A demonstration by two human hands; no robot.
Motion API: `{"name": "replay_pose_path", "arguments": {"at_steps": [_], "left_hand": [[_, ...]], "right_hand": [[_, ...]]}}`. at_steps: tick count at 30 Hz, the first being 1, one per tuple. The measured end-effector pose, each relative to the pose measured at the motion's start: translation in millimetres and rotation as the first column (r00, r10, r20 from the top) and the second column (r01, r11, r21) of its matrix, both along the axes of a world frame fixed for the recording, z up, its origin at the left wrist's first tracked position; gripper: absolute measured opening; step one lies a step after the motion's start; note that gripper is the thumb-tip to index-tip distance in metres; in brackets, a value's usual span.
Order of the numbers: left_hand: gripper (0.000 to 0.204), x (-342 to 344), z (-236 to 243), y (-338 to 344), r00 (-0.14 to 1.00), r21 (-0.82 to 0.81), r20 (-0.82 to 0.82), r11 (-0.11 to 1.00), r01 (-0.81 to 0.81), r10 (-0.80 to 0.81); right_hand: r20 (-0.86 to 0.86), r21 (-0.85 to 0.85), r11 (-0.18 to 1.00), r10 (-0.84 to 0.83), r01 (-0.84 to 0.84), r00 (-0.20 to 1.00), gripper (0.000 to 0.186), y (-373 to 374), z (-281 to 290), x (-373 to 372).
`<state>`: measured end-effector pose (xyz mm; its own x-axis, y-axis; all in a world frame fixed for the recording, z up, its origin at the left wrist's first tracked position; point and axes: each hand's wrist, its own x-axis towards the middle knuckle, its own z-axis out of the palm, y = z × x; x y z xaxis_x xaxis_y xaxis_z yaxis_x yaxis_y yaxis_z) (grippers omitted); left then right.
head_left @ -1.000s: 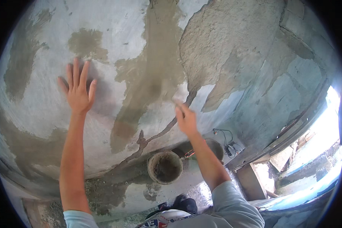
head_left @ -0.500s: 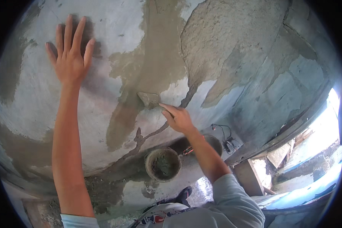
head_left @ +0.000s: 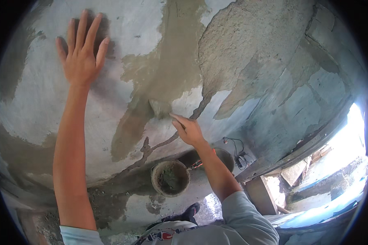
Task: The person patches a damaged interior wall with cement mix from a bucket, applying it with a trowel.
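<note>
Palm down on the plastered wall (head_left: 106, 110), my left hand (head_left: 82, 59) has its fingers spread, high at the left. My right hand (head_left: 187, 130) grips a trowel, its handle mostly hidden by the fingers. The trowel's flat, mortar-coated blade (head_left: 159, 108) rests against a wet grey-brown patch (head_left: 131, 134). A dark, branching crack (head_left: 165, 142) runs just below the right hand and up to a rough stretch of exposed render (head_left: 249, 41) at the upper right.
A round bucket (head_left: 159, 171) of grey mix stands at the wall's foot, with a second dark container (head_left: 225, 159) partly behind my right forearm. A black cable with a small device (head_left: 242, 159) lies beside them. At the right are a bright opening (head_left: 343, 143) and leaning boards (head_left: 257, 196).
My left hand has slid up the wall with fingers still spread. My right hand has shifted a little left and down, and the trowel blade, blurred earlier, now shows on the wet patch.
</note>
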<state>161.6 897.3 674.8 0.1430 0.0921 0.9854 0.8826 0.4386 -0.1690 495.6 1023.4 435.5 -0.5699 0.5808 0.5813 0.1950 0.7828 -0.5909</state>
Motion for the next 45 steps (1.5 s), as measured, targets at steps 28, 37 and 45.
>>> {"name": "replay_pose_path", "arguments": {"at_steps": [28,37,45], "left_hand": [[0.06,6,-2,10,1.0,0.02,-0.004,1.0,0.022,-0.022],[0.062,2,-5,7,1.0,0.011,-0.003,1.0,0.015,-0.015],[0.061,6,-2,8,1.0,0.018,0.013,1.0,0.017,-0.018]], "right_hand": [[-0.132,-0.014,0.993,-0.12,0.119,0.984,0.036,40,4,1],[-0.223,-0.005,0.989,-0.147,0.15,0.964,0.033,35,55,23],[-0.158,0.204,0.977,-0.035,0.067,0.987,0.034,36,29,0]]}}
